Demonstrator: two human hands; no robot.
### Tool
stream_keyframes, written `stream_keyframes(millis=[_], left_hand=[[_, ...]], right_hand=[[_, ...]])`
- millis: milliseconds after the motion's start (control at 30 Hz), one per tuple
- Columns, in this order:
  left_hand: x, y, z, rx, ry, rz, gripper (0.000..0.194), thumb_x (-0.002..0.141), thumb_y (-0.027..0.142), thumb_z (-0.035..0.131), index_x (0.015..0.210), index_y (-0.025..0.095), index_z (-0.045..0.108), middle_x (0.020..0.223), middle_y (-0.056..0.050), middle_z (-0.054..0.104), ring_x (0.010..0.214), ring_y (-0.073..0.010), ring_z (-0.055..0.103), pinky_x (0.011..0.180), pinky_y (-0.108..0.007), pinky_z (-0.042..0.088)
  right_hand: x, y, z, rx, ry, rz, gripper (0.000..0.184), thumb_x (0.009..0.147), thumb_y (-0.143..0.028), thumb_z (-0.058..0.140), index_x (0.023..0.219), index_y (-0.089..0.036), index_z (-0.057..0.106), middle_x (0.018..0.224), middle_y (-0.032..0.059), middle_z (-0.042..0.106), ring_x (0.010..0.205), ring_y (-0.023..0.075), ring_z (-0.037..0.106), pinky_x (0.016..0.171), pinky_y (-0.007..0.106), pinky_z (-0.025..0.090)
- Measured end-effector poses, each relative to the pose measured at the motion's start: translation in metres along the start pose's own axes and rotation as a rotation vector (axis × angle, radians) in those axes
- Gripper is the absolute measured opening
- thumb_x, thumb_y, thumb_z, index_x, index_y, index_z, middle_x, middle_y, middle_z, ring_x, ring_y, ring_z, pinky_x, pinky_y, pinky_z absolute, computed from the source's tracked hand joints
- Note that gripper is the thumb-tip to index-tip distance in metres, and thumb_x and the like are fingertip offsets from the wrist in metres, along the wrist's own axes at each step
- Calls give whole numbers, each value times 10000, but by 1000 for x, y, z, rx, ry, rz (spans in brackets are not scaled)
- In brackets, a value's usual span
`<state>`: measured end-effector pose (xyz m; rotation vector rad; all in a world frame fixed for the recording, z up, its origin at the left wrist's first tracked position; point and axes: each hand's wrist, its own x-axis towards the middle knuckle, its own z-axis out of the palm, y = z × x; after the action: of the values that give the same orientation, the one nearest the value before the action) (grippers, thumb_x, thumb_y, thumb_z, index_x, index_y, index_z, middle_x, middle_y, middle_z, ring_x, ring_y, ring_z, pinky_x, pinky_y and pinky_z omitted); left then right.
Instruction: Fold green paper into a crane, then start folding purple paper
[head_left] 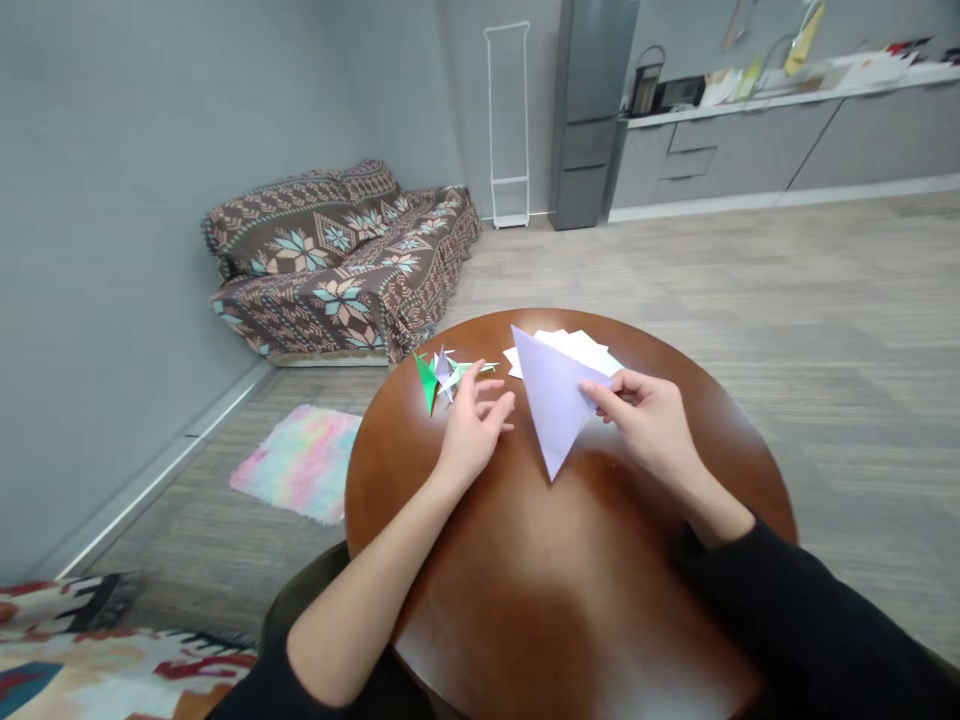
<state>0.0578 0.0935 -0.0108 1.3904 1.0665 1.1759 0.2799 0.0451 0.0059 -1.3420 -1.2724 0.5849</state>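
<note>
A lavender sheet of paper [553, 405], folded into a triangle, is pinched at its right corner by my right hand [649, 415]. It is tilted up above the table, one point aimed down. My left hand [476, 425] is apart from it on the left, fingers spread and holding nothing. Just beyond those fingers sit several small folded paper figures, among them a green one [427, 383], a pale purple one [442, 370] and a pale green one [469, 372]. White paper sheets [577, 347] lie fanned behind the folded paper, which partly hides them.
The round brown wooden table [540, 570] carries the papers, its rim close to my arms. Past it stand a sofa [337, 260] under a patterned cover, a white rack [510, 125], a grey fridge [592, 110] and a kitchen counter [787, 100]. A pastel rug [300, 462] lies left.
</note>
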Motion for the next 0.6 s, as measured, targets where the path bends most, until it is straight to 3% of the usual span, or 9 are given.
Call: stream_keyframes(millis=[67,100,167,267,333,467,600], left_hand=[[-1,1,-2,38,112,89,690,858,396,726,1461,256,422,1324,-139,581,928,-198,695,707,-338,636],[-2,3,-3,24,67,103,670,868,406,719,1459,262,437,1351,-143,575,967,-207,694,762,-358,633],[-6,6,-1,-57,-178,48,737,844,434,760,1484,258,438,1437,-175,540,1090,-259,688,882,-401,606],[-14,12,4,-204,-547,-71,1039,756,424,865,1602,303,274,1548,-217,461,1175,-321,676,972,-454,555],[-18,15,5,-266,-667,-85,1094,736,422,885,1617,303,248,1526,-218,500,1176,-341,677,949,-442,551],[-19,19,3,-305,-668,-16,891,709,437,900,1476,212,507,1386,-161,636,1227,-336,630,939,-359,528],[-20,15,2,-232,-564,-120,575,762,432,858,1230,154,674,1119,-102,742,1012,-253,685,890,-329,533]], right_hand=[[-1,0,0,-45,70,-13,420,834,-433,752,557,-201,539,525,-24,539,532,132,458,570,291,331],[-2,-1,1,-49,78,-17,418,830,-425,758,557,-204,531,518,-27,535,527,133,461,570,292,333],[-6,-3,5,4,15,-11,403,815,-418,772,567,-207,534,504,-28,545,508,137,483,565,291,355],[-13,-8,14,213,-184,28,390,776,-438,809,596,-210,548,520,-20,594,497,153,545,557,291,413],[-17,-11,19,311,-294,37,382,758,-431,831,603,-204,566,561,-6,626,536,163,579,575,293,440],[-20,-13,22,362,-398,13,395,721,-378,872,567,-192,560,612,-10,599,604,141,528,586,271,406],[-20,-13,14,335,-414,-10,347,761,-354,847,597,-182,594,633,-14,575,632,134,503,589,261,401]])
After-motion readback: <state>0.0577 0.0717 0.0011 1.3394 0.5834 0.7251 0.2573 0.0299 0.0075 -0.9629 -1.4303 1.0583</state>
